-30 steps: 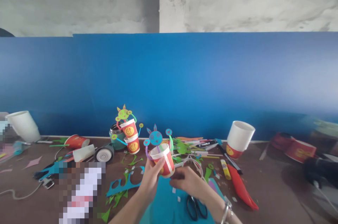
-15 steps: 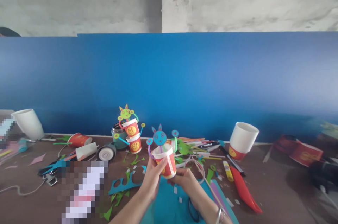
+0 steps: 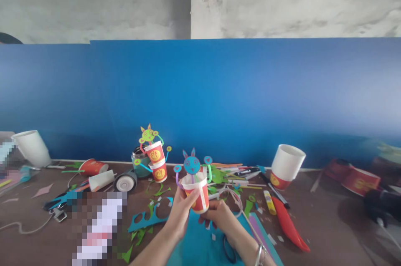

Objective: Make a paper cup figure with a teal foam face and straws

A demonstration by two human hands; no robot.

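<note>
My left hand (image 3: pixel 181 211) is wrapped round a red and white paper cup (image 3: pixel 200 201), held upright above the table. A round blue paper animal face (image 3: pixel 191 165) with pointed ears stands over the cup's rim. Bent straws rise at its sides: a purple straw (image 3: pixel 177 179) on the left and a green straw (image 3: pixel 209 173) on the right, each tipped with a blue paper disc. Close beneath the cup's base, my right hand (image 3: pixel 219 214) has its fingers curled together; what they pinch, if anything, is hidden. Blue paper (image 3: pixel 194 245) lies under both hands.
A similar two-cup figure (image 3: pixel 156 161) with a yellow-green face stands behind to the left. White stacked cups (image 3: pixel 287 163), a glue stick (image 3: pixel 270 202), a red curved object (image 3: pixel 290 226) and black-handled scissors (image 3: pixel 229 249) lie rightward. Cut blue paper (image 3: pixel 145 221) and green scraps are scattered about.
The blue face has shifted slightly right and now tilts less to the left. My right fingers have moved a little under the cup, while my left hand keeps its hold.
</note>
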